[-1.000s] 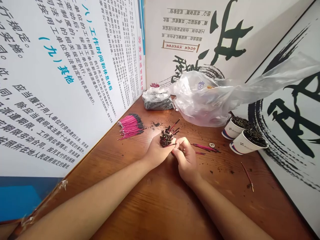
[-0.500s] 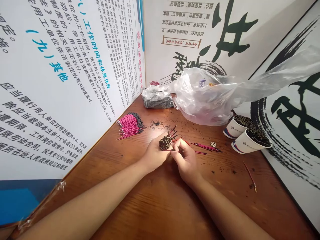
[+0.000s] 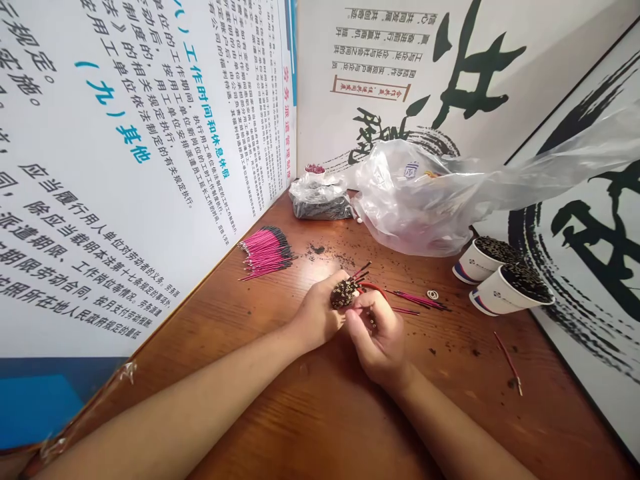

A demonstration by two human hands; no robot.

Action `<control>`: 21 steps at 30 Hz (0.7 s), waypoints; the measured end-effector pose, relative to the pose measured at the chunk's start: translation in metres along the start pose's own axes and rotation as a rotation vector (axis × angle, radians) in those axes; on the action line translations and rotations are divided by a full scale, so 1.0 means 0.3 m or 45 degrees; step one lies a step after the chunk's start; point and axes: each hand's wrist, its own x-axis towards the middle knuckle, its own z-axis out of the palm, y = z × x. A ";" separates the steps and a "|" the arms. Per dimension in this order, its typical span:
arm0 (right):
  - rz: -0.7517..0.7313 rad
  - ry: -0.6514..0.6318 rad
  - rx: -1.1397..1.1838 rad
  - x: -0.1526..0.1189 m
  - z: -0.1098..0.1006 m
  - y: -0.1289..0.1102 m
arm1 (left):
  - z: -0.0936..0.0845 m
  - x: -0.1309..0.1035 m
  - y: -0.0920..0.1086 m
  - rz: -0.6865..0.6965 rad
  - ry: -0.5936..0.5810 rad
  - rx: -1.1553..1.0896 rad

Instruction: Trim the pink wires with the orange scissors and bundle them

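My left hand (image 3: 320,310) is closed around a bundle of wires (image 3: 344,293), whose black ends with small brass-coloured rings face me. A few wires stick out past the bundle to the upper right. Right beside it, my right hand (image 3: 377,333) is closed, thumb and forefinger pinched at the bundle's edge. Small black sleeves (image 3: 372,321) show among its curled fingers; what sits between the fingertips is too small to make out. Loose pink wires with black ends (image 3: 420,300) lie just beyond this hand.
A fanned pile of pink wires (image 3: 267,252) lies at the left wall. Two paper cups (image 3: 493,293) of small black pieces stand at right, near a single red wire (image 3: 509,363). Behind are a clear plastic bag (image 3: 410,207), a bagged dark pack (image 3: 320,205) and black crumbs.
The whole view has shifted slightly. The thin wire at my right fingertips, level beside the bundle before, no longer shows there. My right thumb has drawn a little back from the left hand.
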 end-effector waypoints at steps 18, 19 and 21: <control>-0.088 0.104 -0.235 0.001 0.022 0.008 | -0.004 0.007 0.032 0.119 -0.088 0.055; -0.060 0.105 -0.198 -0.003 0.024 0.011 | -0.003 0.006 0.032 0.110 -0.088 0.033; 0.002 0.114 -0.110 -0.009 0.028 0.016 | -0.003 0.005 0.030 0.085 -0.095 0.007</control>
